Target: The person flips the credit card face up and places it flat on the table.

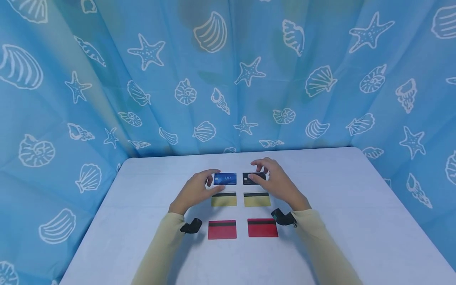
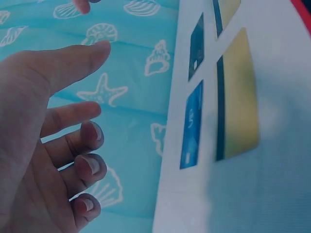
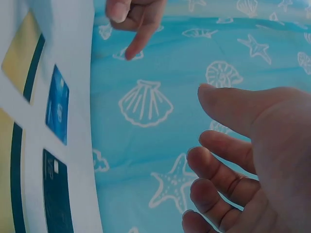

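Note:
My left hand [image 1: 195, 191] is raised over the table beside a blue card marked VIP [image 1: 225, 179]; its thumb and fingers are spread apart and hold nothing. In the left wrist view, that hand [image 2: 43, 121] stands away from the cards, fingers loosely bent. My right hand [image 1: 281, 185] is above a black card [image 1: 246, 182], which its thumb partly covers in the head view. The right wrist view shows this hand [image 3: 252, 145] with bare, relaxed fingers, apart from the black card [image 3: 57, 194] and the blue card [image 3: 58, 107].
Below the VIP cards lie two gold cards with dark stripes, a left one [image 1: 223, 201] and a right one [image 1: 257, 201]. Nearer me are a left red card [image 1: 222, 232] and a right red card [image 1: 263, 230]. The white table [image 1: 142, 221] meets a blue seashell-patterned curtain [image 1: 221, 79].

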Demonstrator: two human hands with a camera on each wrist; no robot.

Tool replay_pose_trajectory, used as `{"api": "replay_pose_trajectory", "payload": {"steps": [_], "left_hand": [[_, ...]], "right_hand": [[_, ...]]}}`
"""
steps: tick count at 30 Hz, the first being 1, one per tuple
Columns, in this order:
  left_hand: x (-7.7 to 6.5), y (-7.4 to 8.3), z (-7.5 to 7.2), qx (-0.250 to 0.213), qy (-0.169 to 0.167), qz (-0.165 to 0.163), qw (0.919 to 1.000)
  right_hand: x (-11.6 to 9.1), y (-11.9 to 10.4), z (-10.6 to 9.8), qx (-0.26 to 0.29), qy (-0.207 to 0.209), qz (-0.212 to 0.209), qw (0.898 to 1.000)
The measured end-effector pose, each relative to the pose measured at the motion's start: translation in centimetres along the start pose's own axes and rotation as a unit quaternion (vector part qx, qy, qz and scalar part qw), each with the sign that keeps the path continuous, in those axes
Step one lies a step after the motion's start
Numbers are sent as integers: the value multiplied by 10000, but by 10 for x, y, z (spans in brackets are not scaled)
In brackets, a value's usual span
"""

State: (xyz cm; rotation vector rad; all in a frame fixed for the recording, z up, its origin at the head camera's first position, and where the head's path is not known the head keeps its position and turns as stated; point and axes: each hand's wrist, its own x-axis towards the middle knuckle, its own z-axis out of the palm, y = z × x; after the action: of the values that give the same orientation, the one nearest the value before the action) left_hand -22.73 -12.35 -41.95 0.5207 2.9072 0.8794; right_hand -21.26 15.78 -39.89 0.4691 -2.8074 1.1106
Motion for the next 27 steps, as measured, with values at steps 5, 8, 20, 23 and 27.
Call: {"api": "replay_pose_trajectory", "payload": {"steps": [5, 8, 20, 23, 27], "left_hand": [[-11, -6, 4, -191, 12, -225, 9996], [-13, -10, 7, -263, 3, -263, 9993], [-11, -19, 13, -61, -205, -275, 9994], [-13, -21, 14, 29, -311, -240, 9992], [-14, -24, 17, 155, -378, -205, 9990]], "right_hand": [[-4, -9, 10, 123, -20, -69, 9999], [-6, -10, 15, 210, -35, -99, 9997], [-12, -12, 35, 219, -217, 73, 9995], [-11, -11, 40, 174, -294, 151, 9993], [-8, -10, 46, 200, -453, 121, 9987]]}}
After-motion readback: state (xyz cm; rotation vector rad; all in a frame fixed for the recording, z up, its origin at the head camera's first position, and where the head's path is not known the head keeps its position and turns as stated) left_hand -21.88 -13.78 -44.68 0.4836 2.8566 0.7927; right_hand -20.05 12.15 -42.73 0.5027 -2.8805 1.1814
